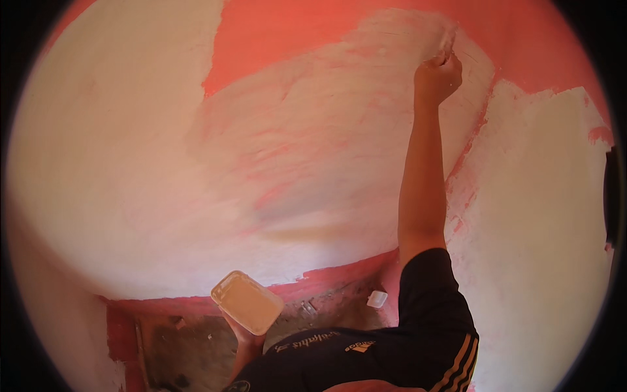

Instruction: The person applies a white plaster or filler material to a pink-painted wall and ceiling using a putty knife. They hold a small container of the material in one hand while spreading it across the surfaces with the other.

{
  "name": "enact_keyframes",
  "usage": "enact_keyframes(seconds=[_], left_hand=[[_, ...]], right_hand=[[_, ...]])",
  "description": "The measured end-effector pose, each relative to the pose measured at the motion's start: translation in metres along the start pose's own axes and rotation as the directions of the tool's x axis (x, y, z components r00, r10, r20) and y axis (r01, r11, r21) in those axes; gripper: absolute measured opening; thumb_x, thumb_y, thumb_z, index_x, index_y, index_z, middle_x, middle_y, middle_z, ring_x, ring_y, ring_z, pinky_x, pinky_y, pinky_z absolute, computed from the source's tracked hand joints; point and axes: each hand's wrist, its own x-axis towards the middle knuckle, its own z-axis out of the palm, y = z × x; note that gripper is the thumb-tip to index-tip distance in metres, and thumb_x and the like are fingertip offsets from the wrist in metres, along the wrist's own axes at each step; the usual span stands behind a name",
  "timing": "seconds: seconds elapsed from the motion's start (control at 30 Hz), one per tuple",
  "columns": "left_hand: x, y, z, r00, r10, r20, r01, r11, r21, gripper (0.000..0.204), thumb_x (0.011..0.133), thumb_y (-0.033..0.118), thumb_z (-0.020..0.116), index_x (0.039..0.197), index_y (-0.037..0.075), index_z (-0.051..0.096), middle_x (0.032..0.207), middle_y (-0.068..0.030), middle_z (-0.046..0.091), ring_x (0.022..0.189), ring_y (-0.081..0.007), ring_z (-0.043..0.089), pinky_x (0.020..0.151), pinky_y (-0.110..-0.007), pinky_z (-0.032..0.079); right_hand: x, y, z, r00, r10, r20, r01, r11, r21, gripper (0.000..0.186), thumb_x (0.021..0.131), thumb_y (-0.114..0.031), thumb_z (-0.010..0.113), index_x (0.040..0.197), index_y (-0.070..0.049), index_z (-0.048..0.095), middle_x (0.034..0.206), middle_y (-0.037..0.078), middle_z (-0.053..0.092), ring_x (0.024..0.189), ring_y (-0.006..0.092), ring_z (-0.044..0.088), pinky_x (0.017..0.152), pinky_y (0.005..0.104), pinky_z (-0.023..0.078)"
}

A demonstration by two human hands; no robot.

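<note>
My right hand [439, 78] is raised high against the wall at the end of an outstretched arm, its fingers closed. From it a small, pale-smeared tool like a paintbrush [448, 43] points up at the wall; its exact kind is blurred. Low in the view, my left hand [245, 332] grips a rectangular tub [248, 302] from below, and its fingers are mostly hidden. Pale cream paint fills the tub and coats its rim. Around my right hand, the whitish coat on the wall [313, 137] is thin and streaky, with pink showing through.
Bare pink wall [281, 39] remains visible above. A corner meets another partly whitened wall [542, 196] on the right, with a dark object [611, 196] at its edge. Below lies a dirty floor [189, 353] with debris and a small white container [377, 299].
</note>
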Motion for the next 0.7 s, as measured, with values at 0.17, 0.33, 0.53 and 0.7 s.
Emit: enact_keyframes(seconds=[0.17, 0.33, 0.53, 0.7], left_hand=[[0.002, 0.015, -0.024, 0.998, 0.007, 0.056, -0.012, 0.997, 0.079, 0.059, 0.103, 0.06, 0.032, 0.136, 0.014, 0.049, 0.119, -0.0046, 0.061, 0.106, -0.0216, 0.062, 0.087, -0.04, 0.055], [0.008, 0.021, -0.025, 0.997, 0.044, 0.056, -0.049, 0.995, 0.084, 0.058, 0.103, 0.06, 0.033, 0.136, 0.015, 0.049, 0.12, -0.0042, 0.061, 0.106, -0.0217, 0.062, 0.088, -0.04, 0.055], [-0.001, 0.037, -0.03, 0.998, 0.043, 0.044, -0.043, 0.999, 0.006, 0.06, 0.103, 0.06, 0.033, 0.137, 0.014, 0.05, 0.126, -0.0029, 0.059, 0.114, -0.0213, 0.06, 0.094, -0.039, 0.052], [-0.005, 0.048, -0.043, 0.998, 0.039, 0.058, -0.043, 0.996, 0.078, 0.056, 0.104, 0.058, 0.033, 0.134, 0.014, 0.051, 0.12, -0.0036, 0.061, 0.108, -0.0212, 0.062, 0.088, -0.039, 0.055]], right_hand=[[-0.087, -0.154, 0.015, 0.922, -0.324, 0.211, 0.303, 0.945, 0.128, 0.044, 0.075, -0.003, 0.061, 0.119, -0.001, 0.063, 0.1, 0.018, 0.064, 0.095, 0.0384, 0.059, 0.088, 0.0499, 0.048], [-0.13, -0.268, -0.004, 0.873, -0.352, 0.336, 0.061, 0.765, 0.642, 0.029, 0.073, 0.003, 0.061, 0.101, -0.001, 0.065, 0.098, 0.018, 0.06, 0.091, 0.0374, 0.06, 0.083, 0.0488, 0.05], [-0.018, -0.13, 0.0, 0.993, -0.049, 0.105, 0.039, 0.994, 0.098, 0.018, 0.079, -0.001, 0.057, 0.096, 0.0, 0.064, 0.082, 0.016, 0.061, 0.08, 0.0359, 0.059, 0.072, 0.045, 0.049], [-0.108, -0.263, 0.026, 0.964, -0.196, 0.178, 0.122, 0.925, 0.359, 0.044, 0.085, 0.001, 0.054, 0.128, -0.003, 0.06, 0.133, 0.019, 0.057, 0.127, 0.0395, 0.05, 0.107, 0.0517, 0.039]])
